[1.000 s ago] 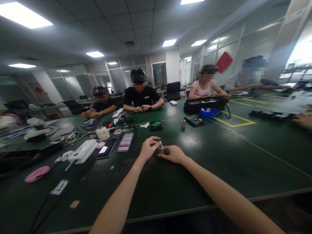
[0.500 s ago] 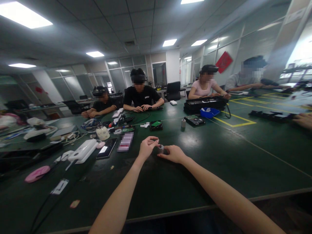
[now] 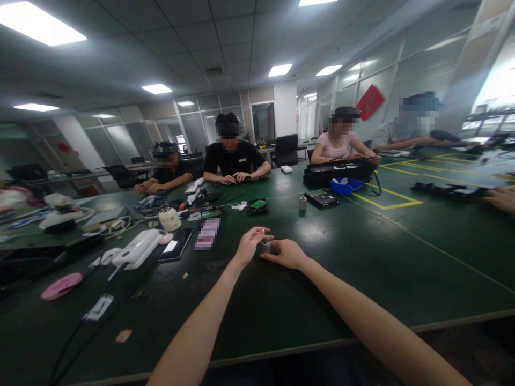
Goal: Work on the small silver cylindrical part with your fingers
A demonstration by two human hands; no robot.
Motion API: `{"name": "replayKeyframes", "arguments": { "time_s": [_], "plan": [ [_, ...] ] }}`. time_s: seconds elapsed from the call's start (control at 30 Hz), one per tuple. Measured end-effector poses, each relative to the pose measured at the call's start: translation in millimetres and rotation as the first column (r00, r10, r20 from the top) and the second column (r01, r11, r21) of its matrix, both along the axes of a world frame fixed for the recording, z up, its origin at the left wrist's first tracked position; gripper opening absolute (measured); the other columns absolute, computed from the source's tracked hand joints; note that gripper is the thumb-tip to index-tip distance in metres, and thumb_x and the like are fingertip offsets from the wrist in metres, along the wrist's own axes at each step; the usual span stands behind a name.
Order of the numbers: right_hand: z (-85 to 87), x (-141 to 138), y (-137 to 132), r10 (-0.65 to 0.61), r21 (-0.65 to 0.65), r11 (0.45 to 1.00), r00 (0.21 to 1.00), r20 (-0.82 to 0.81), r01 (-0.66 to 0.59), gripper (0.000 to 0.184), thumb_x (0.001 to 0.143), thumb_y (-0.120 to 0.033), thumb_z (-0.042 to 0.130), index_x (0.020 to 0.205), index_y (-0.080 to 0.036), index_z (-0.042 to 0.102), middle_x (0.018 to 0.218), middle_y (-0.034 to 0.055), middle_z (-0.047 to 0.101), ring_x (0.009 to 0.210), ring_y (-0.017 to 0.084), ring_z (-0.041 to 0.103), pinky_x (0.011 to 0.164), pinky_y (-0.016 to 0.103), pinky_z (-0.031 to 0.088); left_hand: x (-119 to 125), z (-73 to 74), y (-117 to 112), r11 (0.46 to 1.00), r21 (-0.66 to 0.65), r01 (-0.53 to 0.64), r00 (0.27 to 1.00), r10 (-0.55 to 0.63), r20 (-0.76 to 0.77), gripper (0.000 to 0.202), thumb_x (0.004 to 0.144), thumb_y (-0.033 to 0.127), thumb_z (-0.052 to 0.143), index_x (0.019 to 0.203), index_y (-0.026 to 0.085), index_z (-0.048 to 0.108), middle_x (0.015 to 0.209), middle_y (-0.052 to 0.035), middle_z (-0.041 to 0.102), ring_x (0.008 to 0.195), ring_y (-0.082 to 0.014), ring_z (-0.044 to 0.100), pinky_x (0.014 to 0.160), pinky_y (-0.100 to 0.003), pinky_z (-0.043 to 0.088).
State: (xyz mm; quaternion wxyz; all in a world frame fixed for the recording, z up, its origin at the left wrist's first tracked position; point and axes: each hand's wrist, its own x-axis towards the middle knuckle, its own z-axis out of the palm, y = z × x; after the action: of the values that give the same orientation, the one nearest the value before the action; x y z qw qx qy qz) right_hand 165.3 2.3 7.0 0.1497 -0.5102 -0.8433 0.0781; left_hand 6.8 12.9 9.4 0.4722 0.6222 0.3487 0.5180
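A small grey metal cylinder (image 3: 266, 248) stands upright on the green table in front of me. My right hand (image 3: 287, 253) curves its thumb and fingers round the cylinder's right side, holding it at the table. Over the cylinder's top is my left hand (image 3: 250, 245), its fingers bent together just above the rim. Whatever the left fingertips pinch, if anything, is too small to make out. A similar grey cylinder (image 3: 302, 203) stands farther back, beside a hard drive with a bare circuit board (image 3: 322, 198).
To the left lie a dark phone (image 3: 176, 245), a white power strip (image 3: 137, 249), a pink pad (image 3: 61, 287) and cables. A drive with a green board (image 3: 258, 207) sits ahead. A blue tray (image 3: 346, 185) is at the back right. Several people sit round the table.
My left hand has shifted slightly right, so its fingers now cover more of the cylinder's top. The right hand and the cylinder have stayed in place.
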Motion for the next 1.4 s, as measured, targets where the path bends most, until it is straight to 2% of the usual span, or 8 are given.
{"name": "replayKeyframes", "arguments": {
  "time_s": [0.4,0.53,0.67,0.77,0.97,1.03,1.17,1.4],
  "plan": [
    [-1.3,0,1,0.011,0.028,1.0,1.0,-0.004,-0.011,0.05,0.081,-0.067,0.048,0.082,-0.02,0.066,0.066,0.0029,0.067,0.058,0.017,0.06,0.048,0.023,0.029,9,-0.5,-4,0.994,-0.099,0.036,0.997,-0.029,0.075,0.038,0.081,0.047,0.058,0.099,0.014,0.064,0.101,-0.0136,0.073,0.103,-0.0264,0.063,0.089,-0.038,0.044],
    [-0.3,0,-1,0.017,0.025,1.0,1.0,-0.024,-0.016,0.051,0.08,-0.067,0.049,0.083,-0.02,0.067,0.065,0.0026,0.066,0.057,0.016,0.06,0.048,0.023,0.029,2,0.4,-2,0.998,0.026,-0.059,0.995,0.061,-0.084,0.035,0.072,0.03,0.07,0.104,0.017,0.062,0.112,-0.0124,0.069,0.108,-0.0264,0.06,0.088,-0.037,0.042],
    [2.0,-1,-2,0.016,0.01,1.0,0.999,-0.031,-0.015,0.051,0.08,-0.067,0.05,0.091,-0.02,0.068,0.065,0.0026,0.067,0.057,0.017,0.061,0.048,0.023,0.029,-8,1.0,-1,0.972,0.166,-0.169,0.931,0.212,-0.296,0.041,0.066,0.023,0.075,0.105,0.018,0.061,0.093,-0.007,0.074,0.096,-0.0255,0.065,0.086,-0.039,0.041],
    [2.3,0,-2,0.015,0.011,1.0,0.999,-0.033,-0.015,0.051,0.08,-0.067,0.049,0.09,-0.02,0.067,0.068,0.0029,0.068,0.059,0.017,0.061,0.049,0.023,0.03,-9,1.6,-2,0.958,0.215,-0.189,0.921,0.248,-0.299,0.036,0.066,0.027,0.076,0.099,0.017,0.064,0.079,-0.0051,0.075,0.089,-0.0242,0.067,0.084,-0.037,0.043],
    [1.1,1,-1,0.026,0.018,1.0,0.999,-0.032,-0.026,0.052,0.08,-0.068,0.048,0.084,-0.021,0.067,0.072,0.0037,0.068,0.064,0.018,0.062,0.051,0.024,0.031,-18,2.0,6,0.923,0.286,-0.257,0.915,0.328,-0.235,0.018,0.072,0.028,0.073,0.084,0.017,0.068,0.089,-0.0077,0.075,0.085,-0.0216,0.069,0.08,-0.032,0.048],
    [0.8,1,-1,0.029,0.022,0.999,0.999,-0.044,-0.029,0.052,0.08,-0.068,0.047,0.086,-0.021,0.067,0.073,0.0039,0.068,0.065,0.018,0.062,0.052,0.023,0.032,-31,-3.4,13,0.895,0.3,-0.33,0.875,0.409,-0.257,0.022,0.074,0.03,0.071,0.093,0.018,0.066,0.084,-0.0054,0.075,0.086,-0.0214,0.069,0.084,-0.033,0.047],
    [0.0,0,-1,0.023,0.03,0.999,0.998,-0.052,-0.022,0.052,0.079,-0.069,0.047,0.082,-0.02,0.067,0.073,0.0043,0.068,0.063,0.018,0.062,0.05,0.024,0.031,-63,-20.4,26,0.83,0.318,-0.459,0.665,0.558,-0.497,0.016,0.076,0.028,0.069,0.092,0.024,0.067,0.091,-0.0014,0.075,0.104,-0.0237,0.063,0.09,-0.037,0.043],
    [0.4,1,-1,0.027,0.017,1.0,0.998,-0.06,-0.026,0.053,0.079,-0.069,0.047,0.09,-0.021,0.068,0.076,0.005,0.069,0.067,0.02,0.063,0.052,0.024,0.034,-79,-31.6,29,0.851,0.269,-0.451,0.618,0.515,-0.594,0.004,0.076,0.028,0.069,0.075,0.025,0.07,0.111,-0.0003,0.07,0.105,-0.0244,0.062,0.09,-0.037,0.043]
  ]
}}
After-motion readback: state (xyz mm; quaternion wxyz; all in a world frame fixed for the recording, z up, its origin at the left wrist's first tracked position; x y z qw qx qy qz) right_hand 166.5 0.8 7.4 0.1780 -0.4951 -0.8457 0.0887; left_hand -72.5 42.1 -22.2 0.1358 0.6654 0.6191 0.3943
